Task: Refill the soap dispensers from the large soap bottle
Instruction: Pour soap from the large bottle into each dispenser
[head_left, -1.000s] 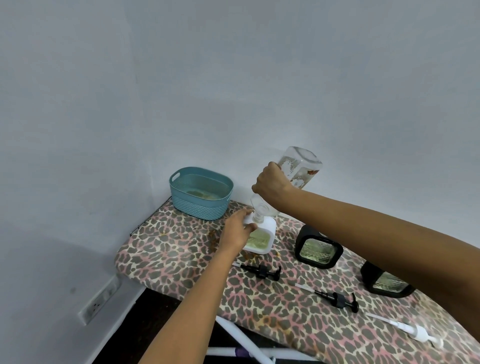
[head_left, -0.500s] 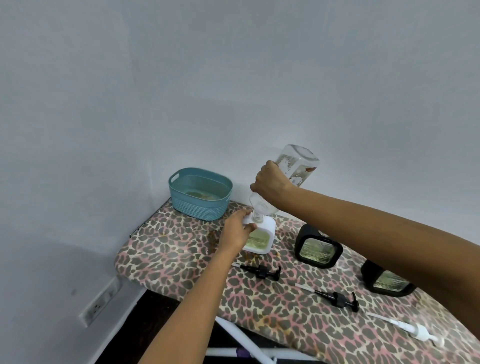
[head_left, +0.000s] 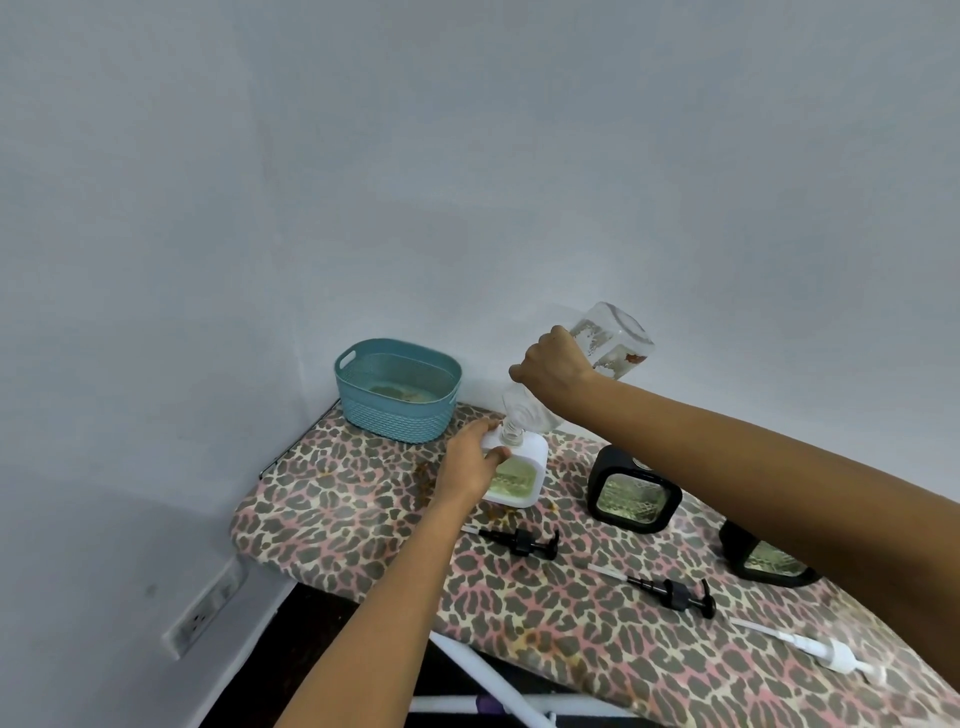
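Observation:
My right hand (head_left: 555, 371) grips the large clear soap bottle (head_left: 613, 343), tipped neck down over the white soap dispenser (head_left: 519, 475). The bottle's mouth meets the dispenser's open top. My left hand (head_left: 470, 462) holds the white dispenser by its left side on the leopard-print board (head_left: 332, 499). Yellow-green soap shows in its window. Two black dispensers stand to the right, one near (head_left: 634, 493) and one further right (head_left: 769, 558), partly hidden by my right arm. Two black pumps, one (head_left: 524, 543) and another (head_left: 670, 590), and a white pump (head_left: 815, 649) lie loose on the board.
A teal basket (head_left: 397, 389) stands at the board's far left corner against the wall. The board's left edge drops to a dark floor. A wall socket (head_left: 200, 616) sits low on the left. White frame legs (head_left: 483, 675) show under the board.
The bottle has stayed tipped over the white dispenser and both hands have kept their hold. Only a slight shift of the view is visible.

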